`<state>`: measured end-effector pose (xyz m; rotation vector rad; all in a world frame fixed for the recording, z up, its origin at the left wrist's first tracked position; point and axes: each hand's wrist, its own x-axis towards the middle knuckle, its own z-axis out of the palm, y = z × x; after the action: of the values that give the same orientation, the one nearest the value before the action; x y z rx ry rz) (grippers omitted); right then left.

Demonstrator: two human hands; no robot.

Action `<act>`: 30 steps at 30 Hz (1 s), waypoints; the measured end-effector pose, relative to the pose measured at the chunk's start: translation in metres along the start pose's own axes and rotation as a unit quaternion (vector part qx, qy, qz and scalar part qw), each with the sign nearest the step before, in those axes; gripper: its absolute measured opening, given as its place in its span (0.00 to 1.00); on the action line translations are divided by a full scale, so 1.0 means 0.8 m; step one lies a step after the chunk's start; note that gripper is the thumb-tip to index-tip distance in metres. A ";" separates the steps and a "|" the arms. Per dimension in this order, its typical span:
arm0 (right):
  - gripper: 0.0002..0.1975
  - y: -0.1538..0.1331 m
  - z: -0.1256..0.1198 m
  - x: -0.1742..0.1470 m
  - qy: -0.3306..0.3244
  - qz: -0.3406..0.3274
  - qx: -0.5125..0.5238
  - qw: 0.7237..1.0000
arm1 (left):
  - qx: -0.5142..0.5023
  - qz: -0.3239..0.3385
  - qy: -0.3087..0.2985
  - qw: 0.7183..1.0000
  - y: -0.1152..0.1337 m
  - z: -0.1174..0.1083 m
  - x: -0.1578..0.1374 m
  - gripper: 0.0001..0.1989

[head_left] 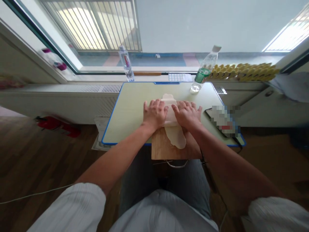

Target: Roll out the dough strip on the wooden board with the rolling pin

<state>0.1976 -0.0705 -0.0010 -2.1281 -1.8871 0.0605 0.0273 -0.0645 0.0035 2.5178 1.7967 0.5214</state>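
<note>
A flattened sheet of pale dough (177,138) lies lengthwise on a wooden cutting board (160,149), its near end widening toward me. Across its middle sits a thick whitish cylinder, which looks like a rolling pin (171,114). My left hand (155,112) rests palm down on the left part of this pin, fingers stretched forward. On the right part lies my right hand (188,113), also flat with fingers spread. Both thumbs point inward over the pin. The ends of the pin are hidden under my hands.
The board overhangs the near edge of a blue-rimmed table (127,109). A phone (220,120) with a cable lies at the right. A green-labelled bottle (204,71) stands at the back right, another clear bottle (126,64) on the sill. A red fire extinguisher (58,126) is on the floor.
</note>
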 end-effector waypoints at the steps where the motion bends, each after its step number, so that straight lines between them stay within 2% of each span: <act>1: 0.34 0.001 0.000 -0.007 0.013 -0.002 0.002 1.000 | -0.001 0.007 0.016 1.000 0.002 -0.004 -0.008 0.26; 4: 0.32 0.007 0.000 -0.041 0.058 -0.036 -0.013 0.998 | 0.000 0.015 0.031 0.999 0.006 -0.010 -0.035 0.27; 8: 0.32 0.013 0.002 -0.078 0.053 -0.084 -0.063 0.993 | 0.001 -0.041 0.028 0.999 0.000 -0.005 -0.060 0.27; 11: 0.33 0.012 0.002 -0.076 0.035 -0.067 -0.078 0.994 | -0.011 -0.055 0.010 0.998 -0.004 -0.001 -0.064 0.27; 16: 0.33 0.005 0.006 -0.064 0.053 -0.059 -0.064 0.995 | -0.016 -0.039 -0.059 0.997 -0.005 0.002 -0.055 0.28; 19: 0.33 0.005 0.010 -0.060 0.055 -0.055 -0.059 0.995 | -0.009 -0.045 -0.063 0.997 -0.008 0.007 -0.039 0.29; 23: 0.33 0.006 0.010 -0.026 0.023 -0.051 -0.051 0.997 | -0.011 -0.045 -0.064 0.997 -0.016 0.015 -0.002 0.30; 30: 0.40 0.011 0.016 0.076 -0.051 -0.058 -0.049 0.996 | -0.005 -0.026 -0.131 0.991 -0.037 0.026 0.085 0.30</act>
<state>0.2119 -0.0096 -0.0059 -2.1100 -2.1083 0.0533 0.0250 0.0121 -0.0041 2.3925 1.7516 0.1860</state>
